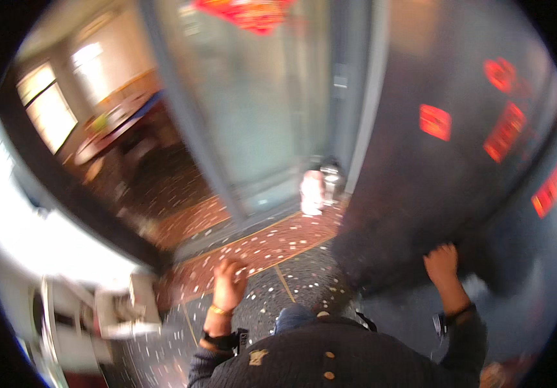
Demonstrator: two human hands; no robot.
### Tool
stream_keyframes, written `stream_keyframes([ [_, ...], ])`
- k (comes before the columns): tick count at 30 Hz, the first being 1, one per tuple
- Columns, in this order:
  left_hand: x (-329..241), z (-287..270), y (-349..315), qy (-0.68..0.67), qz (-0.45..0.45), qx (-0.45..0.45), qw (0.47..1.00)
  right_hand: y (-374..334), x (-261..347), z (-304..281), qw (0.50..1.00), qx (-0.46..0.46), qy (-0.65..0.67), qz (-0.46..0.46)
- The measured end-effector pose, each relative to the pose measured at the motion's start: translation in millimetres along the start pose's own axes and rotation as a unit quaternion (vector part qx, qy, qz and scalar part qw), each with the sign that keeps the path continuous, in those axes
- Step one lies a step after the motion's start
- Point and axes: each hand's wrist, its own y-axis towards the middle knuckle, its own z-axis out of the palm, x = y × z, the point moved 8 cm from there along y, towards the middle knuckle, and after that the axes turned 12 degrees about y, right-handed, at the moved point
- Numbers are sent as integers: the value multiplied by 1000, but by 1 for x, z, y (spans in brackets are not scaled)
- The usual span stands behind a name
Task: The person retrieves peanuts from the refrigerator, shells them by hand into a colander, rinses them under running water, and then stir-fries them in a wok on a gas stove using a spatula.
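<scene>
The picture is smeared by motion. My left hand [228,286] hangs in the air over the speckled floor with its fingers loosely bent and apart, and nothing shows in it. A gold-coloured bracelet [222,312] and a dark band with a small device [233,341] are on that wrist. Farther right, my right hand [442,262] is held out in front of a tall dark glossy panel [414,194] with red paper stickers. Its fingers are blurred and whether it touches the panel is unclear. A second strapped device [441,323] sits on the right wrist.
Ahead stands a grey-framed glass door [259,123], with an opening to its left. A pink-and-white container [312,193] and a shiny jar-like thing [332,181] stand at its foot. Beyond is a table [113,132]. A white box-like bin [126,310] is at lower left.
</scene>
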Motion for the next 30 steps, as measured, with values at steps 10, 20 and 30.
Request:
stream_keyframes([
  [10, 18, 86, 129, -150, 246, 172, 942, -29, 17, 39, 941, 238, -153, 188],
  [20, 19, 149, 176, -253, 314, 265, 876, -195, 194, -43, 917, -151, 125, 348],
  [30, -181, 186, 121, -334, 539, 313, 707, -427, 269, -5, 404, -542, 300, 673],
])
